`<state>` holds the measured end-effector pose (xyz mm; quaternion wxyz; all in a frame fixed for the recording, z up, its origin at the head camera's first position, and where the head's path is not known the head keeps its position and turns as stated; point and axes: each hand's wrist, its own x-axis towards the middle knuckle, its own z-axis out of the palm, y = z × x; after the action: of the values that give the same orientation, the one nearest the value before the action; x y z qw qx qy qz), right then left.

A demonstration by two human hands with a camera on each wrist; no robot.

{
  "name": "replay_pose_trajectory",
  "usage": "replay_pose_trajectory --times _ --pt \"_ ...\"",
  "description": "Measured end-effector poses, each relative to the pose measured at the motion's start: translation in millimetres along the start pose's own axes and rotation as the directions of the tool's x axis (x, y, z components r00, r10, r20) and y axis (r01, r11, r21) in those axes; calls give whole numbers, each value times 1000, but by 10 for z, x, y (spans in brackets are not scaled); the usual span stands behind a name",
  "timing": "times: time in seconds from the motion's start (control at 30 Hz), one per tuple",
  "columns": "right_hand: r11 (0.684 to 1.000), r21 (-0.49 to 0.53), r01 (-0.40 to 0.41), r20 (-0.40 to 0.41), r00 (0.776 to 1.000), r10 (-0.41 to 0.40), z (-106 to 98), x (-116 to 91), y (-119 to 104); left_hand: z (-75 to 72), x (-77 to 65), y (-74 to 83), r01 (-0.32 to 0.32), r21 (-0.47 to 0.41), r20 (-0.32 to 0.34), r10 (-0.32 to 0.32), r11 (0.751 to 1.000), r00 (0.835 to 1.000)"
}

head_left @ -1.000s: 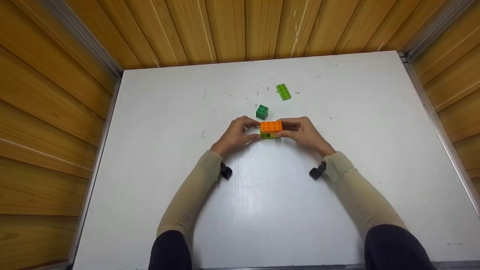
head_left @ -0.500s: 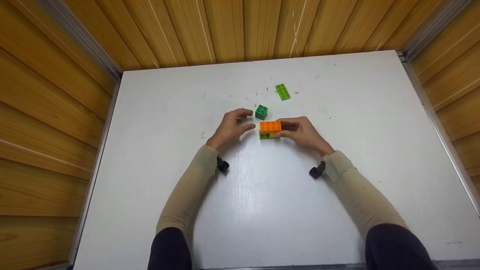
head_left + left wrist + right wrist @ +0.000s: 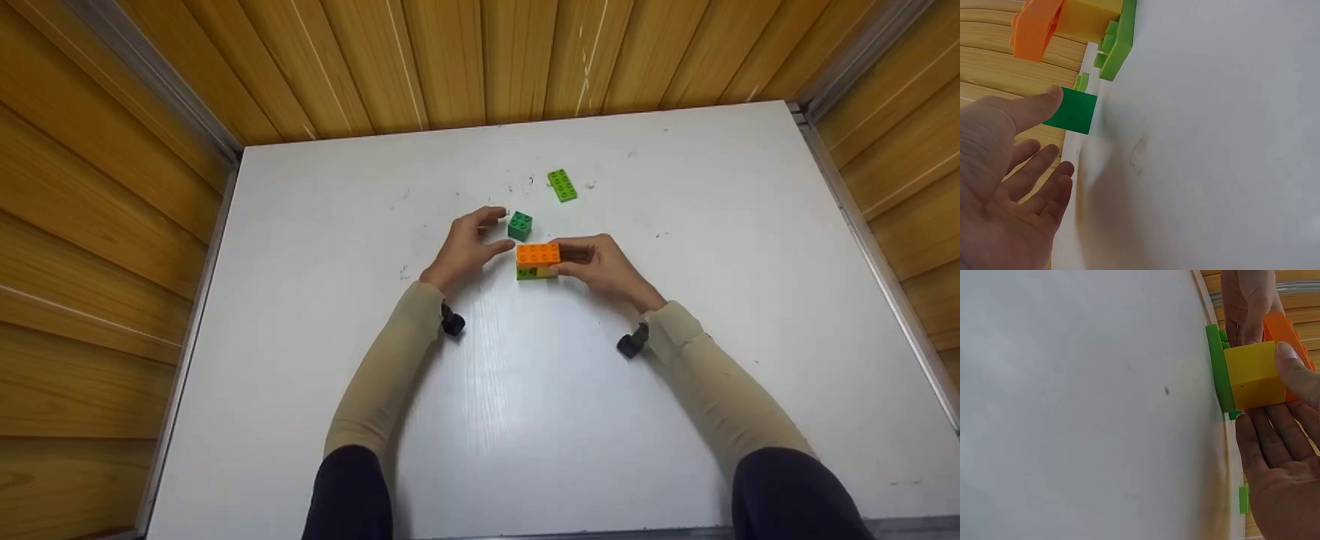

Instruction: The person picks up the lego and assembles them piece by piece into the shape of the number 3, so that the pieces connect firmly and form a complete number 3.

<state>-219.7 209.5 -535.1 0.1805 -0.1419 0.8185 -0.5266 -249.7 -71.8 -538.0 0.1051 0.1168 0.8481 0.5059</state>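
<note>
orange, yellow and light-green plastic brick stack (image 3: 538,255) on white desk (image 3: 480,405) is pinched by right grip (image 3: 611,268); best held steady. left grip (image 3: 463,247) is spread beside dark-green cube-shaped plastic brick (image 3: 520,226); contact cannot be told. opposite sides best pinched squarely.
</note>
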Motion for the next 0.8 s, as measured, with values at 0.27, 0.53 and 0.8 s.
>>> replay_pose_trajectory --times 0.27,0.53,0.8 --pt "1000 11 6 -3 1000 -6 -1 -10 9 107 113 -12 -3 -25 -3 3 1000 1000" --pt "1000 18 9 -4 1000 -9 2 -8 3 139 161 -3 15 -43 9 -14 999 1000" --pt "1000 9 -2 -7 1000 2 -7 3 16 164 202 -16 0 -13 11 0 1000 1000"
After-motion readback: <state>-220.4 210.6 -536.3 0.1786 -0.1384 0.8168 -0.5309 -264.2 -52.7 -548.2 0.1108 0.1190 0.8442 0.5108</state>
